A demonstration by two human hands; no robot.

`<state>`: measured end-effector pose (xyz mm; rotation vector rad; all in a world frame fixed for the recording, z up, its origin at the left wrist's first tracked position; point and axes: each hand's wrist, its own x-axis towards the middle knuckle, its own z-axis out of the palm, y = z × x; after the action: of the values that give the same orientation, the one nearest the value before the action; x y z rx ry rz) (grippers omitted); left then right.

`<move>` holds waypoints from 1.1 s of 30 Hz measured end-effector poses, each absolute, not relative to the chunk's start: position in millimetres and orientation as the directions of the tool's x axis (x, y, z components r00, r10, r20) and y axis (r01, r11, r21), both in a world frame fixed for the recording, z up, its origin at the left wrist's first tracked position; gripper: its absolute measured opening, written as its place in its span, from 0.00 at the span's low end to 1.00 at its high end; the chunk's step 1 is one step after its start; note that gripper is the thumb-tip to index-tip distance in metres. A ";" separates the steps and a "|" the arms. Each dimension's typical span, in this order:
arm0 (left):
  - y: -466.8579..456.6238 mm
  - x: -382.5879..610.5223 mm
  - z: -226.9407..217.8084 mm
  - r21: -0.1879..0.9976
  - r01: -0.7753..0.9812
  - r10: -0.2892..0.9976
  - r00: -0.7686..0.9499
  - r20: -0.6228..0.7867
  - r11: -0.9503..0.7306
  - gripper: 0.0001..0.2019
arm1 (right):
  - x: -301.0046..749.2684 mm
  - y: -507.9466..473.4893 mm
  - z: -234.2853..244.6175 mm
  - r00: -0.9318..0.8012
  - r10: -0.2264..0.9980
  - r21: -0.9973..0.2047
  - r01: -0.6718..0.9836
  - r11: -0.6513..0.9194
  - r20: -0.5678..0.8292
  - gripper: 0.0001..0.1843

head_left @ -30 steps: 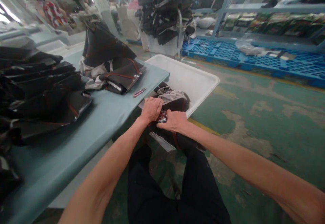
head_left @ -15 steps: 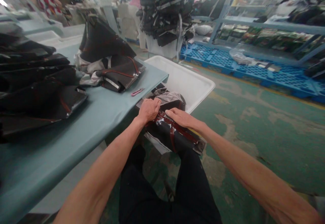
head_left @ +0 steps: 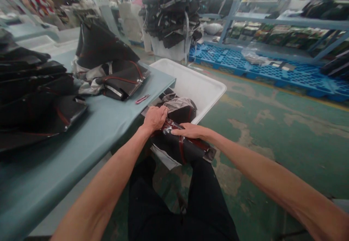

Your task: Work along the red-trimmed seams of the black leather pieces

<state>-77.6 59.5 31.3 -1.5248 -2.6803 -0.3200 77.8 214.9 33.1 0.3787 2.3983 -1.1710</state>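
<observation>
A black bag (head_left: pixel 174 147) with shiny dark red trim lies over the near rim of a white bin, just above my thighs. My left hand (head_left: pixel 156 118) is closed on its upper left end, the fingers curled round the trim. Flat along the top of the same bag rests my right hand (head_left: pixel 189 130), its fingers stretched out over the red strip. Behind both hands, another dark piece with grey lining (head_left: pixel 178 105) sits in the white bin (head_left: pixel 201 84). A white sheet (head_left: pixel 165 157) hangs out under the bag.
On the blue-green table (head_left: pixel 109 124) at my left lie a pink thread snipper (head_left: pixel 142 99), a folded black bag (head_left: pixel 124 79) and a stack of black bags (head_left: pixel 35 91). A heaped bin (head_left: pixel 169 46), blue pallets (head_left: pixel 212 57) and shelving stand beyond. People are in the background.
My right hand has slid left and slightly down along the bag, its fingers now flatter on the trim. My left hand keeps its hold. The whole view has shifted a little.
</observation>
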 end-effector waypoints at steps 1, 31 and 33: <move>59.4 -77.2 31.5 0.147 0.858 0.848 -0.511 0.139 0.493 0.22 | 84.8 215.2 36.0 -0.863 0.090 -0.647 0.438 0.625 -0.497 0.38; 84.7 2.1 38.3 0.176 0.786 0.732 -0.617 0.287 0.593 0.24 | 141.1 204.7 47.3 -0.877 0.468 -0.681 0.409 0.607 -0.109 0.33; 84.4 0.9 31.5 0.168 0.789 0.745 -0.613 0.261 0.591 0.24 | 141.6 203.2 47.5 -0.881 0.465 -0.684 0.392 0.615 -0.087 0.33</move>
<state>0.9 84.4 31.5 -1.2911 -2.6536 -0.4013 141.6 203.2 47.5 0.7752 2.9114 -1.1943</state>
